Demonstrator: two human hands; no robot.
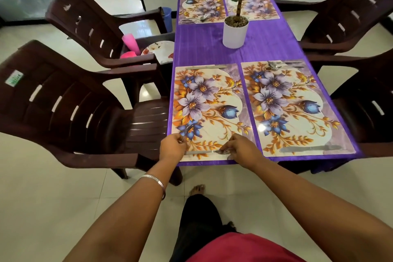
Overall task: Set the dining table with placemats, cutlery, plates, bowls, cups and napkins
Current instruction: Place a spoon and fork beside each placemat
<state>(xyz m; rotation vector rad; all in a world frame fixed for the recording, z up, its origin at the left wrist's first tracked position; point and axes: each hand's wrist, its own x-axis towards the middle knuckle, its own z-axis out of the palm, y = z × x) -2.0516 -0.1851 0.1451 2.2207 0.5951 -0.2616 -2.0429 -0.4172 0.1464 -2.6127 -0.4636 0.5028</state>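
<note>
- So, your left hand [173, 144] pinches a thin metal piece, probably a spoon, over the near-left placemat [209, 110]; too small to be sure.
- Your right hand [242, 148] grips the end of a silver utensil [202, 152] lying flat along that mat's near edge.
- Placemat: glossy, cream, purple-blue flowers, orange leaves; lies flat on the purple tablecloth [212, 47].
- Right-hand mat [295, 108] just beside it holds a knife [308, 148] and more cutlery [280, 65].

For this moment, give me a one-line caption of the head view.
Both hands, left and right, lay cutlery along the near edge of a floral placemat on the purple table.
</note>
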